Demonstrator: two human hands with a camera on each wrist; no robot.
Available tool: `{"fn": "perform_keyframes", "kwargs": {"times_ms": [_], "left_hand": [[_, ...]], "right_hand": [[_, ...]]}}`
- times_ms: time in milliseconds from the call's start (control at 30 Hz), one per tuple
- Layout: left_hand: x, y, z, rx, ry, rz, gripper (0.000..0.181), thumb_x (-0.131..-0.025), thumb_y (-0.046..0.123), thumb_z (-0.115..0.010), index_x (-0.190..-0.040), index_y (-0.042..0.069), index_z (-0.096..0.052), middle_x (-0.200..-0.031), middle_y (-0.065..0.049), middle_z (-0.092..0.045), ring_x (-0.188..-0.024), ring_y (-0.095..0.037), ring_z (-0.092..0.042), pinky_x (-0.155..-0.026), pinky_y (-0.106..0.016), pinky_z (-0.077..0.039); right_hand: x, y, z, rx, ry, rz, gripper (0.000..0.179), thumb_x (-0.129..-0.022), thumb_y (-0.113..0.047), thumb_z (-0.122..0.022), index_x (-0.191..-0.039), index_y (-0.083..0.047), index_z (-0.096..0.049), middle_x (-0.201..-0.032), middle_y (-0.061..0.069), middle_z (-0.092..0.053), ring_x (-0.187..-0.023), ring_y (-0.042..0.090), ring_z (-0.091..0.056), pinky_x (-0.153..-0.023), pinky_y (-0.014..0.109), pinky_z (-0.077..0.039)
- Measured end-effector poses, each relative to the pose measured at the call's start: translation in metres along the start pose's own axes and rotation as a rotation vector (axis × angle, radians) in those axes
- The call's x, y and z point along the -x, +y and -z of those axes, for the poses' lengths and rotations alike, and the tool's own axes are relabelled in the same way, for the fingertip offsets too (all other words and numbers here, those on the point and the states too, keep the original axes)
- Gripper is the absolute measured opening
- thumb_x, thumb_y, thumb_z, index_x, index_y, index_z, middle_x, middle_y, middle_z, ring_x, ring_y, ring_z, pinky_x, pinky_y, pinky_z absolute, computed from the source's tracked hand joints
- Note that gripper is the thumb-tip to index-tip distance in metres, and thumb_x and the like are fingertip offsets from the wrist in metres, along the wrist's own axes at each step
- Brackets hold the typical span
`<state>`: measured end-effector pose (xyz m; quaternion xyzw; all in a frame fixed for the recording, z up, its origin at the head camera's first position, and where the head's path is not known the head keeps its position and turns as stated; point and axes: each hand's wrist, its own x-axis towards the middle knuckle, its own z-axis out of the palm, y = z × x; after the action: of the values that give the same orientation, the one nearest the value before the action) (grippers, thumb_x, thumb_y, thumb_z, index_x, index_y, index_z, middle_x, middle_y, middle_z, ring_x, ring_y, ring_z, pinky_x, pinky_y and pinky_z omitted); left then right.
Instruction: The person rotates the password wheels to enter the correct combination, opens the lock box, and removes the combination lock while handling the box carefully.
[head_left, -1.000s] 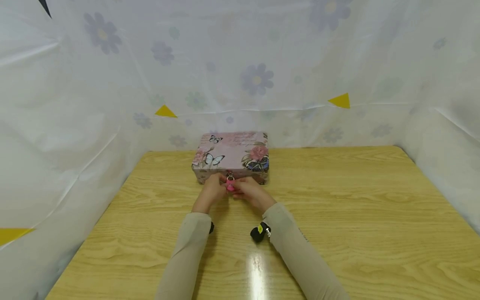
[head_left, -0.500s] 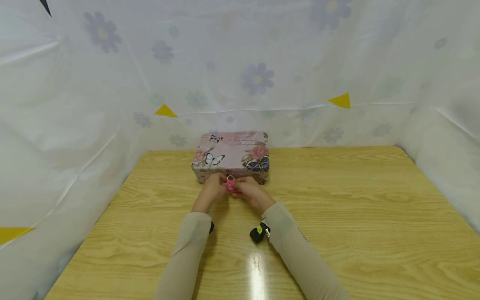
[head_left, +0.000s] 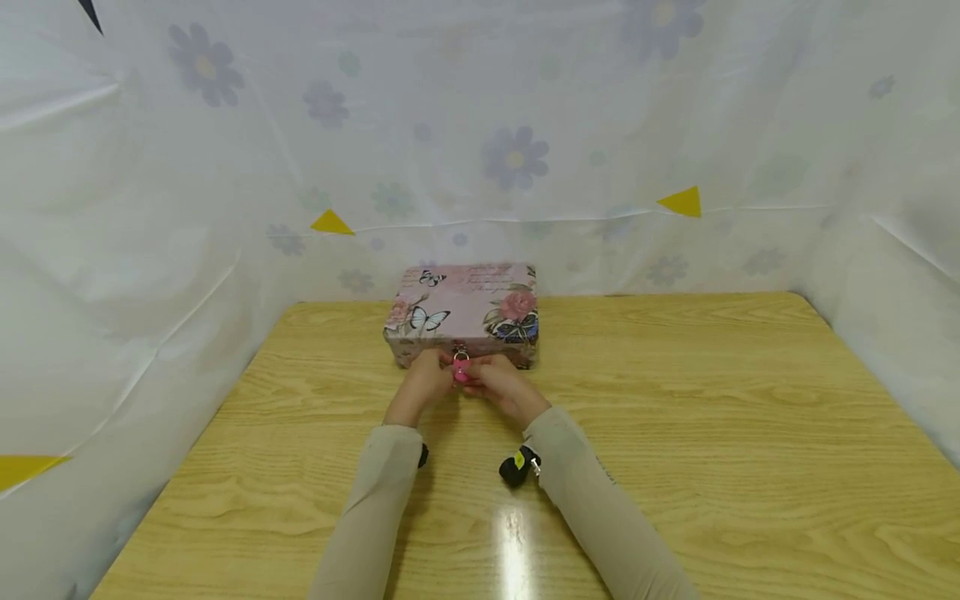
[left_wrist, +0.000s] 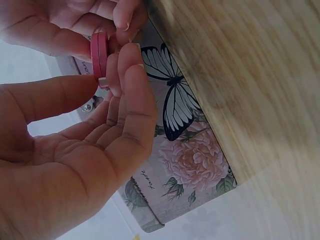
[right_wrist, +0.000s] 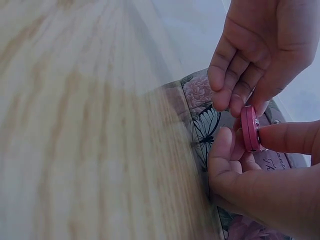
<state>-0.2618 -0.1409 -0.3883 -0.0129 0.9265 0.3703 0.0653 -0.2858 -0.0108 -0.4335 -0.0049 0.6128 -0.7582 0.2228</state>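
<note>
A small pink padlock (head_left: 461, 372) with a silver shackle is at the clasp on the front of a closed pink box printed with butterflies and roses (head_left: 472, 304). My left hand (head_left: 427, 379) pinches the padlock's left side, thumb against its edge in the left wrist view. From the right, my right hand (head_left: 506, 385) grips it too. In the right wrist view the right thumb lies on the face of the padlock (right_wrist: 248, 129), with curled fingers behind it. Part of the box's front is hidden by both hands.
The box stands near the back edge of a wood-grain table (head_left: 675, 433). Behind it hangs a pale floral sheet (head_left: 585, 108) with yellow triangles. A black wrist device (head_left: 516, 467) shows by the right sleeve.
Both hands stay on the padlock at the front of the box. Its pink body shows a very slight shift in tilt between the fingers; the box has not moved.
</note>
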Motion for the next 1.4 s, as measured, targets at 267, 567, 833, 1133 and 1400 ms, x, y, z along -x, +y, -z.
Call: {"fn": "perform_keyframes", "kwargs": {"times_ms": [267,567,833,1133,1400], "left_hand": [[-0.001,0.0,0.0,0.086,-0.031,-0.001,0.023,-0.096,0.004,-0.05,-0.11,-0.012,-0.058,-0.087,-0.021,-0.066,-0.076,-0.028,-0.065,-0.064,-0.029,-0.049],[0.0,-0.003,0.001,0.119,-0.087,0.004,0.022,-0.094,0.004,-0.047,-0.093,-0.011,-0.063,-0.091,-0.023,-0.066,-0.084,-0.034,-0.067,-0.066,-0.029,-0.049],[-0.044,-0.049,-0.019,0.184,-0.121,-0.041,0.024,-0.093,0.009,-0.048,-0.088,-0.007,-0.065,-0.081,-0.015,-0.066,-0.069,-0.022,-0.066,-0.062,-0.033,-0.053],[-0.004,-0.004,-0.003,0.151,-0.081,0.032,0.024,-0.093,0.001,-0.046,-0.09,-0.015,-0.063,-0.084,-0.024,-0.065,-0.076,-0.033,-0.066,-0.066,-0.034,-0.054],[-0.002,-0.002,-0.002,0.166,-0.079,0.046,0.025,-0.093,0.001,-0.045,-0.095,-0.015,-0.064,-0.088,-0.024,-0.067,-0.083,-0.034,-0.067,-0.071,-0.036,-0.055]], "right_hand": [[0.0,-0.001,0.001,-0.016,0.002,0.01,0.025,-0.095,0.001,-0.048,-0.112,0.017,-0.057,-0.077,0.002,-0.06,-0.069,0.011,-0.058,-0.064,0.022,-0.05],[0.002,-0.004,0.004,-0.001,-0.011,-0.008,0.027,-0.096,-0.001,-0.047,-0.115,0.015,-0.056,-0.077,0.001,-0.06,-0.069,0.01,-0.057,-0.067,0.024,-0.05],[0.003,-0.006,0.005,0.024,-0.019,-0.009,0.023,-0.096,0.003,-0.047,-0.114,0.015,-0.055,-0.078,0.003,-0.058,-0.07,0.009,-0.055,-0.068,0.023,-0.05],[-0.001,-0.003,0.005,0.04,-0.024,0.001,0.025,-0.098,0.002,-0.044,-0.116,0.017,-0.053,-0.079,0.003,-0.057,-0.07,0.009,-0.055,-0.064,0.022,-0.049],[0.0,-0.002,0.006,0.052,-0.042,0.016,0.022,-0.098,0.001,-0.043,-0.112,0.015,-0.054,-0.079,0.003,-0.056,-0.068,0.011,-0.054,-0.064,0.022,-0.049]]}}
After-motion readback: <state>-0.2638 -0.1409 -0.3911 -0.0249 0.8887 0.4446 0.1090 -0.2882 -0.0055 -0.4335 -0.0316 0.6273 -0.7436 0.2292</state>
